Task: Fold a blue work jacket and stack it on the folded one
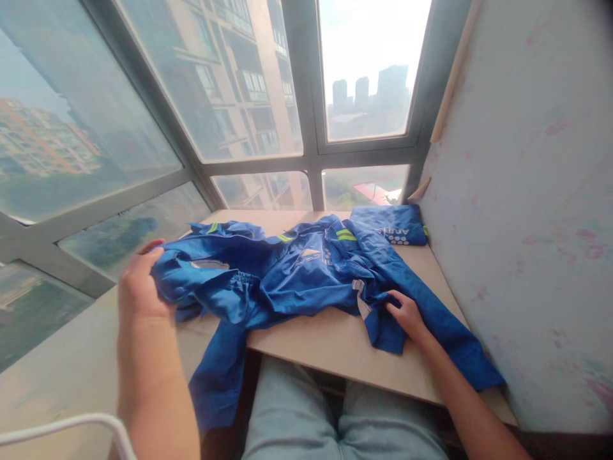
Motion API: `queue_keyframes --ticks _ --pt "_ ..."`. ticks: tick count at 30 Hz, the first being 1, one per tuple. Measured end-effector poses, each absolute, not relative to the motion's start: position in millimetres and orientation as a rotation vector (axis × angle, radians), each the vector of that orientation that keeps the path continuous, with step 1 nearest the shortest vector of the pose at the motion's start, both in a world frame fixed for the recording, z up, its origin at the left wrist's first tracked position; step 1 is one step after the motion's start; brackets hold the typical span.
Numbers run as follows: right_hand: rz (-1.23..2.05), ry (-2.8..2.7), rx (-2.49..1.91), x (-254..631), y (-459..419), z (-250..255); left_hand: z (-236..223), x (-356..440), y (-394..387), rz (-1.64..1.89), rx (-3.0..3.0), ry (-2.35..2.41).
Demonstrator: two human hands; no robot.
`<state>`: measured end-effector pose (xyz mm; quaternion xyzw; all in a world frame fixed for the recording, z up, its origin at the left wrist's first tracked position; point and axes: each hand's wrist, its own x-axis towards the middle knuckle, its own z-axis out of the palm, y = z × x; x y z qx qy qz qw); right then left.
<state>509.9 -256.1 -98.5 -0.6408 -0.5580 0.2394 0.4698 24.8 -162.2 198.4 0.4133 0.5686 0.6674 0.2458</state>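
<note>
A blue work jacket [306, 275] with yellow-green stripes and white printing lies rumpled across the wooden tabletop [335, 338]. My left hand [143, 281] is closed on its left end and lifts that edge a little; the fingertips are partly hidden by the cloth. One sleeve hangs over the table's front edge, while the other stretches along the right side towards the wall. Near the front, my right hand [406, 314] pinches a small flap of the jacket beside a pale label or lining strip.
At the back right corner sits a folded blue garment [390, 225] with white lettering. More blue cloth [234, 229] is bunched behind the jacket. Windows [258, 83] enclose the back and left, a papered wall [527, 223] the right. A white cable [86, 419] curves at lower left.
</note>
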Motion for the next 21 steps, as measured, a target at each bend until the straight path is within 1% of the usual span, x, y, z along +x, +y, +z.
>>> queue_keyframes --ticks 2,3,5,6,7,8,12,14,15,18,21 --pt "0.596 -1.378 -1.566 510 -256 -99 214 38 -139 1.768 1.293 1.413" --pt "0.599 -1.386 -1.564 510 -256 -99 213 50 -125 1.705 1.408 1.409" --pt "0.592 -1.395 -1.566 510 -256 -99 193 81 -98 1.578 1.527 1.496" --pt "0.586 -1.397 -1.567 510 -256 -99 174 99 -89 1.355 1.672 1.687" --pt "0.581 -1.397 -1.567 510 -256 -98 151 117 -83 1.021 1.825 1.853" --pt "0.578 -1.395 -1.566 510 -255 -98 125 135 -82 0.883 1.871 1.889" --pt "0.583 -1.376 -1.550 508 -255 -95 17 182 -122 0.591 2.055 1.872" --pt "0.589 -1.369 -1.539 509 -255 -93 -21 188 -148 0.529 2.140 1.862" --pt "0.591 -1.362 -1.536 509 -255 -93 -32 189 -157 0.503 2.174 1.874" --pt "0.596 -1.323 -1.544 511 -257 -92 -44 182 -159 0.393 2.252 1.991" --pt "0.581 -1.238 -1.565 510 -259 -93 -36 170 -136 0.279 2.261 2.089"
